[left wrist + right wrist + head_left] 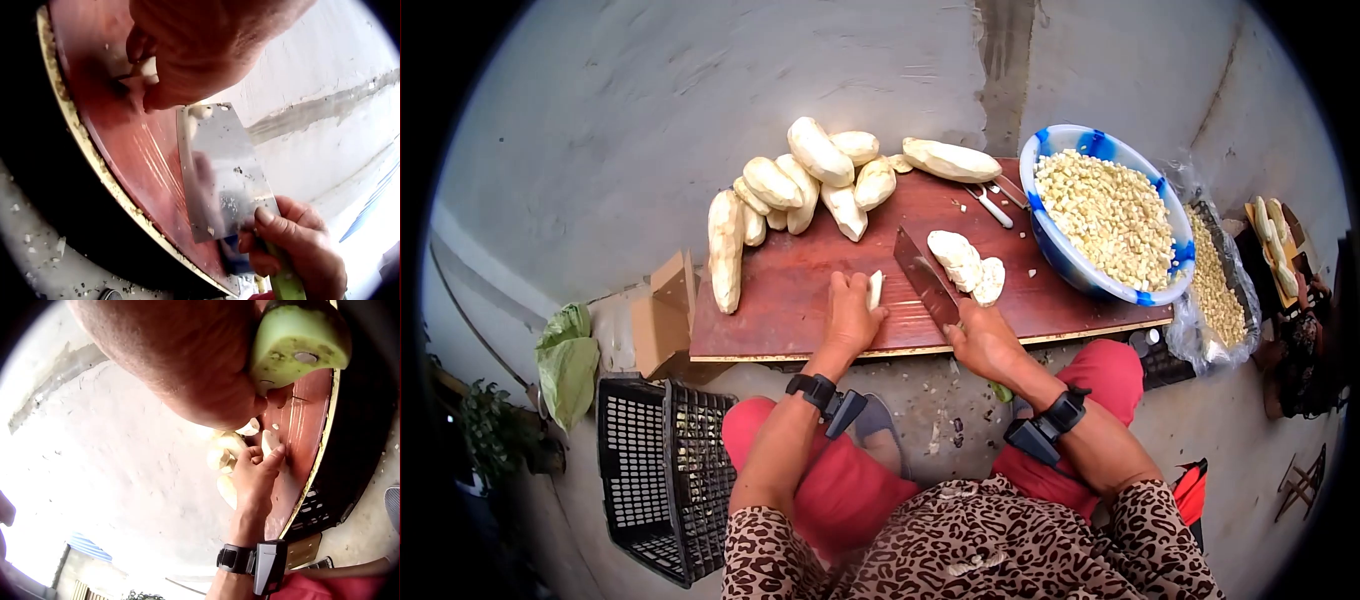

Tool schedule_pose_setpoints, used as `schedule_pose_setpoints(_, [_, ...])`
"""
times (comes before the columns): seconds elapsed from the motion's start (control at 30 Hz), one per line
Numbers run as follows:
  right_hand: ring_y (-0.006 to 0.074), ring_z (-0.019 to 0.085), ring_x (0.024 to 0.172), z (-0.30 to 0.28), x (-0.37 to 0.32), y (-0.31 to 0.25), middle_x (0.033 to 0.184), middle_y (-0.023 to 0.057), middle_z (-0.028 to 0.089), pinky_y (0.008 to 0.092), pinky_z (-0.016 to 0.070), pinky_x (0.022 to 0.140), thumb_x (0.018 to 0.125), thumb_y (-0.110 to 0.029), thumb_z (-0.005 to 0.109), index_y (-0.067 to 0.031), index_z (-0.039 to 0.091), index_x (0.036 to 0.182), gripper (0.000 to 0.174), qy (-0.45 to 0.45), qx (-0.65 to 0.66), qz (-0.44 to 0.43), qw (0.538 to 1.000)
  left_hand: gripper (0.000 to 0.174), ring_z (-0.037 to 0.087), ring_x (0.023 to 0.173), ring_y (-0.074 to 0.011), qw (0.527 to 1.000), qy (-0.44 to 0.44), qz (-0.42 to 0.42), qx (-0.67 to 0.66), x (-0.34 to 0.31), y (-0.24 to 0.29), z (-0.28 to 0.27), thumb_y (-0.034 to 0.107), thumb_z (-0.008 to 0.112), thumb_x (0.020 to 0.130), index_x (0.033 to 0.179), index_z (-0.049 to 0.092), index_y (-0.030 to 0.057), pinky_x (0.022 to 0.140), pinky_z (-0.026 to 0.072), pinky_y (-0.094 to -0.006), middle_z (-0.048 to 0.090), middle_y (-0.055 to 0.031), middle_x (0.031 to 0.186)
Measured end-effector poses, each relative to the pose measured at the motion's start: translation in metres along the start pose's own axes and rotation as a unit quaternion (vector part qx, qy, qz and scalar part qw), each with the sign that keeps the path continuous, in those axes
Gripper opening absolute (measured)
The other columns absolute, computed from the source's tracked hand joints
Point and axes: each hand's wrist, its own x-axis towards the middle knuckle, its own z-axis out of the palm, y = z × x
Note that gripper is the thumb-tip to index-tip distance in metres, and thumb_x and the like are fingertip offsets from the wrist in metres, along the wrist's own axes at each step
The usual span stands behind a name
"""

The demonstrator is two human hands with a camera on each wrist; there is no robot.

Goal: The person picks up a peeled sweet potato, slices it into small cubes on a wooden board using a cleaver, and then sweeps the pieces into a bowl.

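My left hand (852, 312) pinches a thin pale slice of peeled tuber (875, 290) between thumb and fingers, low over the red-brown board (790, 330). The right hand (985, 340) grips a cleaver (924, 275) by its green handle (300, 350). Its broad blade stands on edge at the board, between my left hand and some cut tuber pieces (956, 262). In the left wrist view, small bits stick to the flat of the blade (222, 169). The right wrist view shows the slice (269, 442) upright at the left fingertips.
Several whole peeled tubers (818, 152) are heaped at the board's back left. A peeler (994, 207) lies near a blue-and-white basin (1045, 235) full of diced tuber. Further right stands a plastic-lined crate (1245, 290) of dice. A black crate (635, 470) sits on the floor at left.
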Motion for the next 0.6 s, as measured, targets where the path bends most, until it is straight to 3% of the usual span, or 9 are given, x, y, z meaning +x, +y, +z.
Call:
schedule_pose_setpoints(0.1, [0.0506,0.061,0.089,0.002,0.0,0.003,0.088,0.0339,0.063,0.0529,0.0483,0.08,0.086,-0.016,0.064,0.0081,0.056,0.1,0.029,-0.008,-0.011,-0.006,1.0,0.057,0.045,0.111,-0.0395,0.997,-0.059,0.055,-0.011,-0.008,0.016,-0.004,0.008,0.081,0.067,0.118,0.055,0.0039,0.097,0.0422,-0.0444,0.048,-0.0186,0.116])
schedule_pose_setpoints(0.2, [0.0508,0.061,0.09,0.006,0.0,0.01,0.088,0.0344,0.062,0.0535,0.048,0.08,0.086,-0.015,0.063,0.0086,0.056,0.1,0.028,-0.002,-0.011,-0.026,1.0,0.057,0.053,0.106,-0.0364,0.997,-0.009,0.06,-0.056,-0.005,0.01,0.001,0.006,0.078,0.069,0.12,0.054,0.002,0.093,0.0459,-0.0418,0.05,-0.0191,0.115])
schedule_pose_setpoints(0.3, [0.0516,0.06,0.088,0.005,-0.001,0.01,0.086,0.0349,0.062,0.0544,0.0481,0.078,0.086,-0.014,0.063,0.0092,0.056,0.099,0.027,-0.008,-0.007,-0.038,0.999,0.059,0.058,0.102,-0.0312,0.99,-0.026,-0.033,-0.133,0.004,-0.007,0.003,0.007,0.075,0.073,0.126,0.052,0.0,0.088,0.0494,-0.0392,0.051,-0.0186,0.12])
schedule_pose_setpoints(0.4, [0.052,0.06,0.086,-0.004,-0.005,0.001,0.084,0.0354,0.061,0.0551,0.048,0.076,0.086,-0.013,0.062,0.0095,0.055,0.099,0.026,-0.016,-0.013,-0.022,1.0,0.056,0.063,0.091,-0.0264,0.993,0.009,-0.064,-0.101,0.007,-0.018,0.004,0.01,0.071,0.077,0.127,0.052,-0.002,0.08,0.0522,-0.0365,0.058,-0.0168,0.113])
schedule_pose_setpoints(0.5, [0.0518,0.061,0.085,-0.004,-0.007,0.002,0.083,0.0356,0.061,0.0557,0.0477,0.075,0.086,-0.012,0.062,0.0095,0.055,0.098,0.025,-0.014,-0.024,-0.02,0.999,0.05,0.064,0.094,-0.0318,0.986,-0.027,-0.113,-0.121,0.012,-0.024,0.004,0.013,0.068,0.079,0.124,0.054,-0.0052,0.083,0.0514,-0.0391,0.063,-0.0218,0.108])
schedule_pose_setpoints(0.6, [0.0508,0.061,0.084,-0.002,-0.007,0.006,0.083,0.0345,0.062,0.0558,0.048,0.075,0.086,-0.012,0.061,0.0082,0.055,0.096,0.023,-0.02,-0.027,-0.015,0.999,0.045,0.065,0.077,-0.02,0.967,-0.058,-0.151,-0.197,0.013,-0.02,0.003,0.016,0.072,0.08,0.119,0.059,-0.0025,0.072,0.0524,-0.032,0.067,-0.0108,0.084])
